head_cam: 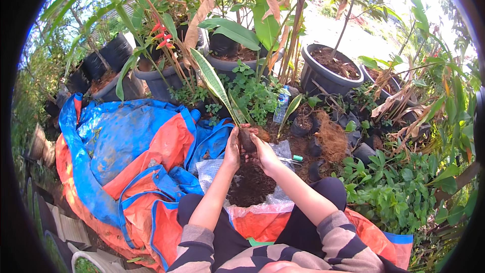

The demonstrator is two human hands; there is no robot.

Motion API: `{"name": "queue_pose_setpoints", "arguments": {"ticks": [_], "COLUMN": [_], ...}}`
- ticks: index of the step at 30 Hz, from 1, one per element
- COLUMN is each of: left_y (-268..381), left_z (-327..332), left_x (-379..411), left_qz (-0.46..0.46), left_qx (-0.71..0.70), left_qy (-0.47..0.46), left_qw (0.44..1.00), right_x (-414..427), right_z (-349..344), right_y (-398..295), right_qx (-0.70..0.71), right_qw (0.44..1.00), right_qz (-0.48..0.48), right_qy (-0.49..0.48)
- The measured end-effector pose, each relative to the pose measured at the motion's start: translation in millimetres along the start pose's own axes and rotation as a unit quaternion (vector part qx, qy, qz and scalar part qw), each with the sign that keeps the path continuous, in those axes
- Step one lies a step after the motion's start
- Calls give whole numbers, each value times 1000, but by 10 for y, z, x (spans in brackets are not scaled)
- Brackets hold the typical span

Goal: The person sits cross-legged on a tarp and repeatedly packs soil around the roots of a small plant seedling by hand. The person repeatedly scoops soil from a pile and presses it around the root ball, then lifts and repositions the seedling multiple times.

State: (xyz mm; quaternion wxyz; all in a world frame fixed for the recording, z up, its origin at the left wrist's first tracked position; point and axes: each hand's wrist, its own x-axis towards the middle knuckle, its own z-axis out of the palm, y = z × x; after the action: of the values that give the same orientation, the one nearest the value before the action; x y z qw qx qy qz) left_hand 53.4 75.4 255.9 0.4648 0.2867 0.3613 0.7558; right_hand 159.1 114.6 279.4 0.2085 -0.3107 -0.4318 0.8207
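Note:
A snake plant (214, 83) with yellow-edged upright leaves rises from a dark root ball of soil (247, 141). My left hand (233, 146) presses the ball's left side, and my right hand (263, 146) cups its right side, some fingers wrapping behind. Just below both hands lies a heap of dark soil (252, 187) on a sheet of clear bubble wrap (282, 204). Scissors (290, 160) rest on the sheet's right edge, beside a small green-and-white object (298, 157). Whether the root ball has a thin cover cannot be told.
A crumpled blue and orange tarpaulin (129, 140) spreads on the left. Potted plants stand behind, including a large black pot (329, 70). A plastic bottle (281, 105), brown fibre (331, 134) and small black plant bags (301, 126) lie nearer. Leafy plants (390, 185) grow at right.

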Motion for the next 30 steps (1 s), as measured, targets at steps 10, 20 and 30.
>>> {"name": "queue_pose_setpoints", "arguments": {"ticks": [10, 20, 30], "left_y": [-102, -188, 163], "left_z": [-28, -126, 81], "left_x": [-13, -41, -158], "left_qz": [26, 41, 36], "left_qx": [-93, -1, -49], "left_qy": [32, 67, 0], "left_qw": [995, 997, 998], "right_x": [29, 85, 46], "right_z": [163, 161, 180], "right_y": [78, 223, 111], "right_qx": [-34, -98, -12], "right_qw": [998, 993, 999], "right_qz": [-50, -51, -29], "right_qy": [23, 44, 16]}}
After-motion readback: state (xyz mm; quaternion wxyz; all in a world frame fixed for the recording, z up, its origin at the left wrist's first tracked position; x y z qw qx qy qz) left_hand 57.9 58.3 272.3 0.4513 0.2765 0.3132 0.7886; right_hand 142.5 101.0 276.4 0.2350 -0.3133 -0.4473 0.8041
